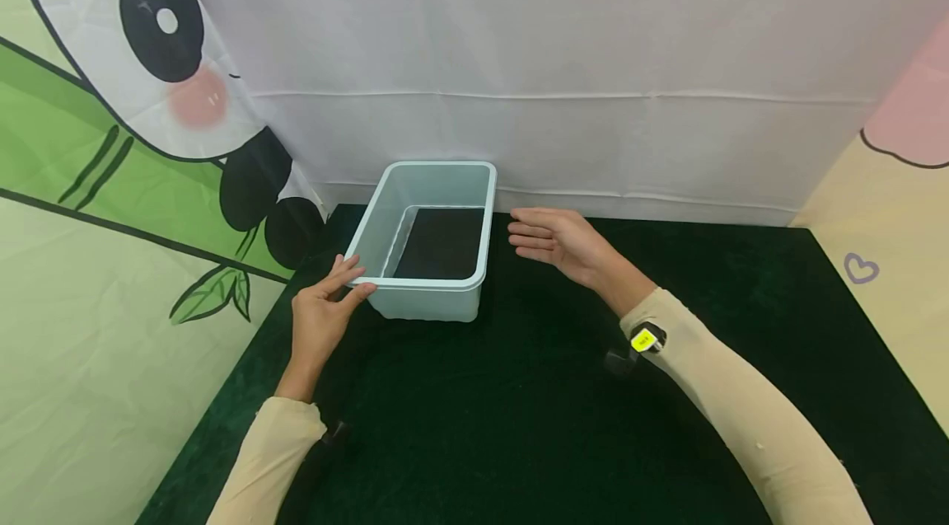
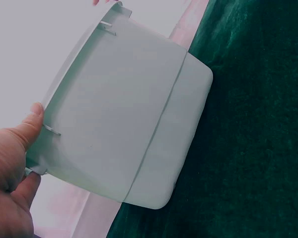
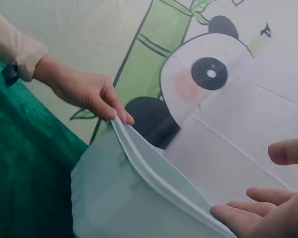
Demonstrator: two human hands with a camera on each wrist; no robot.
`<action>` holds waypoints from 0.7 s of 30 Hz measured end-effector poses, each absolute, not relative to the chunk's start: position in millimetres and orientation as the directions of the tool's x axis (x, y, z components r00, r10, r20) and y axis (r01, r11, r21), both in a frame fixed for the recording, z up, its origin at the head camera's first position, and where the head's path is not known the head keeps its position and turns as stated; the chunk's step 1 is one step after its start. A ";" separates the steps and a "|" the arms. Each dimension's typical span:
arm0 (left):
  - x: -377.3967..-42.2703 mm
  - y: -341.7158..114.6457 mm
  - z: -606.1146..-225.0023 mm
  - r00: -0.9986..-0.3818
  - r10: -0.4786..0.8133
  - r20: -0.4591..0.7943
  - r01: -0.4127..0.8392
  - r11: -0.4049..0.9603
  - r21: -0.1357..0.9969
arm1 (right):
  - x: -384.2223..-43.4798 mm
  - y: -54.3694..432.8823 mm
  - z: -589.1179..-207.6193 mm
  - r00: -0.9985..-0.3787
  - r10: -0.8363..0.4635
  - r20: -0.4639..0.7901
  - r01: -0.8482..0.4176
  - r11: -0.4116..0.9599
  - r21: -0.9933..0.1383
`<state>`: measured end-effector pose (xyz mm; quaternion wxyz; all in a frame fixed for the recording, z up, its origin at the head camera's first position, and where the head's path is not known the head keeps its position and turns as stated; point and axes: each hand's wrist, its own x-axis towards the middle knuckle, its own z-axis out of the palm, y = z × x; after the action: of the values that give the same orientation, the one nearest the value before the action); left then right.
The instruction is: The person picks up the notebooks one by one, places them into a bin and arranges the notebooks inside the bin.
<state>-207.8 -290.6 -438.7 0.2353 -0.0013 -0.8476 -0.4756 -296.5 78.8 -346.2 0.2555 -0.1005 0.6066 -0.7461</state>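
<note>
A pale blue rectangular plastic bin (image 1: pixel 426 302) is at the far side of the table, left of the middle. My left hand (image 1: pixel 320 319) pinches its rim at the near left corner. In the left wrist view the thumb of that hand (image 2: pixel 10 153) lies along the rim, a finger below it at the corner. My right hand (image 1: pixel 556 241) is held to the right of the bin with fingers extended, holding nothing. A gap shows between it and the bin in the head view. Inside the bin the floor looks dark; I cannot tell why.
Dark green cloth (image 1: pixel 489 426) covers the table. A white hanging sheet (image 1: pixel 519 30) stands right behind the bin, and a panda-printed sheet (image 1: pixel 89 278) runs along the left side. To the right hangs a cream and pink printed sheet (image 1: pixel 890 220).
</note>
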 end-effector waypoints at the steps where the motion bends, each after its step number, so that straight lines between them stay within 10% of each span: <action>1: -206.8 -288.6 -435.5 -0.892 -0.222 0.393 0.220 0.546 0.808 | -294.2 89.7 -347.4 -0.850 -0.501 -0.159 0.257 -0.133 -0.957; 21: -208.9 -261.9 -407.0 -0.884 -0.033 0.467 0.294 0.737 0.608 | -263.9 210.4 -388.7 -0.932 -0.340 -0.126 0.056 0.208 -0.977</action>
<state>-208.9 -261.9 -407.0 0.2303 -0.0721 -0.9031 -0.3552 -263.9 210.4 -388.7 0.1592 -0.0933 0.7606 -0.6224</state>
